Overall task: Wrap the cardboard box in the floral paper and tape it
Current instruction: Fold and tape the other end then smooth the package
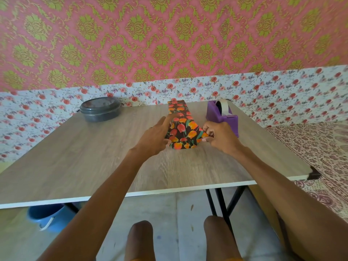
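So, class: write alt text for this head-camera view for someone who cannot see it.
On a wooden table, the left hand holds a floral-papered box while the right hand pinches a paper fold at its near end. A purple tape dispenser and a dark lidded container sit behind.

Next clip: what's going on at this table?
A person is wrapping a box at a wooden table. The left hand holds the paper-covered box from its left side, while the right hand pinches a fold of the floral paper at the near right corner. A purple tape dispenser stands just behind the right hand, untouched.
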The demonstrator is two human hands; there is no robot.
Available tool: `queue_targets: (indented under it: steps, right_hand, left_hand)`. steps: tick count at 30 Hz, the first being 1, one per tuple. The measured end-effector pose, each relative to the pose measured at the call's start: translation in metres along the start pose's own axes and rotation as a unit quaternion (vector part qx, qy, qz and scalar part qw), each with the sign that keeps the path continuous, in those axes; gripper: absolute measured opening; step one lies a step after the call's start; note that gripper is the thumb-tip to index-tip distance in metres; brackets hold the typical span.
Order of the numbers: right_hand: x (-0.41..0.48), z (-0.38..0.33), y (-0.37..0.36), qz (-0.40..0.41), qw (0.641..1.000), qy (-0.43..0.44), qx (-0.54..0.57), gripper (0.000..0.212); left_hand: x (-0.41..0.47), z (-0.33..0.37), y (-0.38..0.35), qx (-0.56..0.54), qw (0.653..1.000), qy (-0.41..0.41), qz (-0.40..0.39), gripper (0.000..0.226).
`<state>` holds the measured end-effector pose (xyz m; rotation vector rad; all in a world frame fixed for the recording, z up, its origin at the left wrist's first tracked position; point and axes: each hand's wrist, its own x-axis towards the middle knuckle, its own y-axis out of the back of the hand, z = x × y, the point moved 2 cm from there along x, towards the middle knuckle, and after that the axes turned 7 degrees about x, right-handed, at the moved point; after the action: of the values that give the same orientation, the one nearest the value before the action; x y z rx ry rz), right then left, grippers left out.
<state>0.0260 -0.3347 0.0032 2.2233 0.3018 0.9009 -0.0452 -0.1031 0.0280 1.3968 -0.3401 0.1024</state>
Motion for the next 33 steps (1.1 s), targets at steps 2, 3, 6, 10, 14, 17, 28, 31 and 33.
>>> queue_targets:
  steps: [2,3,6,10,14,17,28,31,33]
  right_hand:
    - [0.001,0.001,0.001,-0.006,1.0,-0.006,0.009,0.028]
    - [0.0,0.001,0.002,-0.008,1.0,-0.007,0.012,0.027]
    - [-0.002,0.003,0.003,-0.01,1.0,-0.016,0.02,0.027]
    - [-0.005,0.002,0.004,-0.006,1.0,-0.016,0.015,0.027]
    - [-0.006,0.003,0.006,-0.004,1.0,-0.021,0.012,0.028]
    - [-0.008,0.006,0.009,0.0,1.0,-0.015,0.01,0.028]
    - [-0.017,0.027,0.025,0.009,1.0,-0.005,0.001,0.038]
    - [-0.017,0.022,0.036,-0.05,0.998,-0.024,0.02,0.046]
    - [-0.015,0.019,0.048,-0.031,0.998,-0.015,0.05,0.033]
  left_hand:
    - [0.003,-0.001,0.0,0.017,1.0,-0.01,0.002,0.086]
    - [0.005,-0.001,0.0,0.011,1.0,-0.015,0.003,0.086]
    - [0.007,0.001,0.001,-0.046,0.998,-0.031,0.008,0.083]
    - [0.014,0.015,0.001,-0.024,0.998,-0.022,0.062,0.082]
    - [0.018,0.02,-0.008,-0.058,0.995,-0.003,0.077,0.078]
    - [0.019,0.023,-0.011,-0.095,0.992,0.006,0.084,0.078]
    - [0.035,0.039,-0.026,-0.101,0.99,0.024,0.098,0.082]
    - [0.039,0.04,-0.026,-0.129,0.987,0.011,0.094,0.081]
    - [0.043,0.043,-0.025,-0.138,0.986,0.0,0.095,0.08]
